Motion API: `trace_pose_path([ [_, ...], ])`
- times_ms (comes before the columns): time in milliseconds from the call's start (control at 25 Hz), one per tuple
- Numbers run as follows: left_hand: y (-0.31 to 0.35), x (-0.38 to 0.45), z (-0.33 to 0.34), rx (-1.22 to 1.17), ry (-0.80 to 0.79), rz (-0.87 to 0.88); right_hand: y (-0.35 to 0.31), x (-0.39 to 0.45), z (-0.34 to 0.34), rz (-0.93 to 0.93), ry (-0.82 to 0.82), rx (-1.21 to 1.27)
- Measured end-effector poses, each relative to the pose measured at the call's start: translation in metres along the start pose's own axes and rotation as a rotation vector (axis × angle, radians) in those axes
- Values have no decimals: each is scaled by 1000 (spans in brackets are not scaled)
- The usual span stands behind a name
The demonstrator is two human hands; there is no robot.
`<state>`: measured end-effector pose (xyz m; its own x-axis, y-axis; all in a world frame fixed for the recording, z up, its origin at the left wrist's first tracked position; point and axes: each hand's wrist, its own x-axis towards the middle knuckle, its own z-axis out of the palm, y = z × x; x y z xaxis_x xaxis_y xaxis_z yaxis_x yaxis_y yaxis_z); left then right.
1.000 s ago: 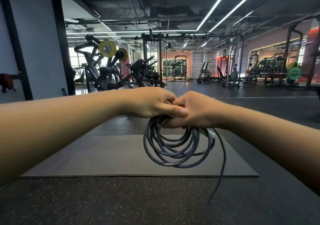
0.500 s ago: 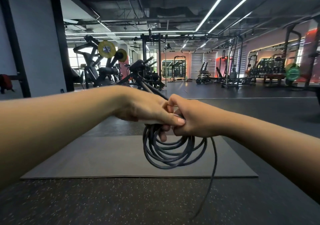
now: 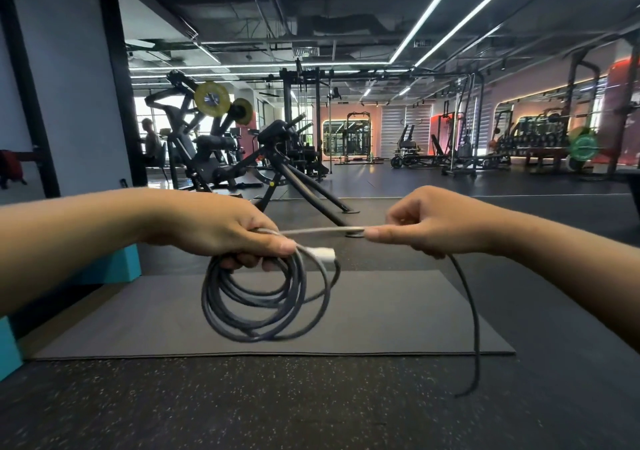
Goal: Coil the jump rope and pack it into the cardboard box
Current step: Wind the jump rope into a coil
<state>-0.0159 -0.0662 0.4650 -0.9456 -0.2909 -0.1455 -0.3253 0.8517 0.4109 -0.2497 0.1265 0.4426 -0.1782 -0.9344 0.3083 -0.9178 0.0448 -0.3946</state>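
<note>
At the lower centre of the frame, the left hand (image 3: 221, 233) grips the top of the coiled dark jump rope (image 3: 263, 300), while the right hand (image 3: 429, 224), which was pressed against it a second ago, has pulled away to centre right, pinching a taut pale stretch with the loose tail hanging below. This suggests another loop is being drawn, so coiling is unfinished. Beyond lie a grey mat (image 3: 398, 314) and gym machines; no cardboard box or readable writing shows.
</note>
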Motion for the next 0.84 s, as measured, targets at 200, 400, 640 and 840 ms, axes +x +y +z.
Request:
trace_pose_path([
  [200, -13, 6, 36, -895, 436, 134, 14, -6, 29, 149, 131, 556],
  [400, 17, 35, 63, -1386, 677, 257, -14, 5, 92, -17, 194, 1120],
  [640, 41, 59, 90, -1536, 858, 181, -55, 22, 110, 155, 517, 1252],
  [840, 51, 64, 96, -1687, 884, 107, -60, 25, 113, 238, 518, 1247],
])
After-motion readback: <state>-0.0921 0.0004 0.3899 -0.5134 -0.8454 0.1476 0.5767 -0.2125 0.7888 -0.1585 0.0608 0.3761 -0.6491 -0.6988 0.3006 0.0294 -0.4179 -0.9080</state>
